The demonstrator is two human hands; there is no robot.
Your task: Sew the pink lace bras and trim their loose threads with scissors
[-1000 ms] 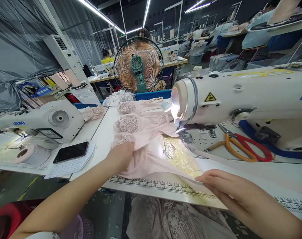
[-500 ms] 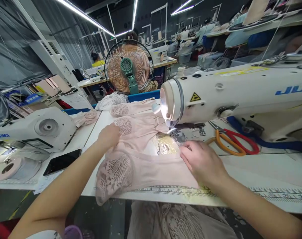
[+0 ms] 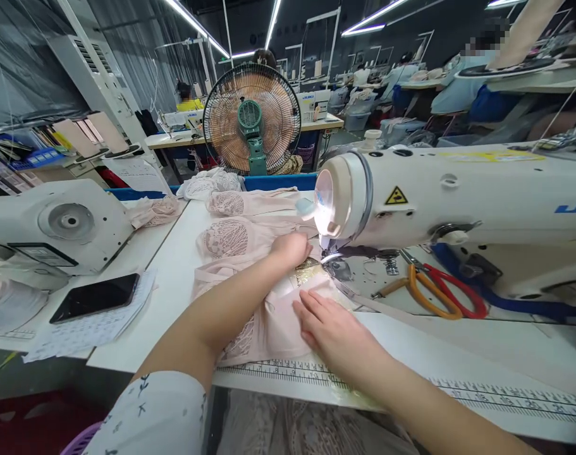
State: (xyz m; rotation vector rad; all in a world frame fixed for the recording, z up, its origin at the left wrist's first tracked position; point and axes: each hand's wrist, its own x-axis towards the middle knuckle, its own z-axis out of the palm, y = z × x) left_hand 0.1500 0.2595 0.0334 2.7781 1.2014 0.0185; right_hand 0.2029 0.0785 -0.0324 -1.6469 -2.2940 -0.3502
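Pale pink lace-patterned garment (image 3: 281, 328), orange-and-red scissors (image 3: 414, 285)

1 black phone (image 3: 95, 297) on papers (image 3: 93, 330), 1 green-motored fan (image 3: 250, 118)

I see a loose, short white cloth sleeve (image 3: 162, 414) on the person's left arm, printed with small, dark, leafy sprigs (image 3: 144, 383); the left hand (image 3: 291, 248) and right hand (image 3: 332, 325) are both bare.

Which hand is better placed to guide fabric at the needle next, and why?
Probably the left hand: it sits beside the lit sewing head, while the right hand rests on the pink fabric nearer the table's front edge.
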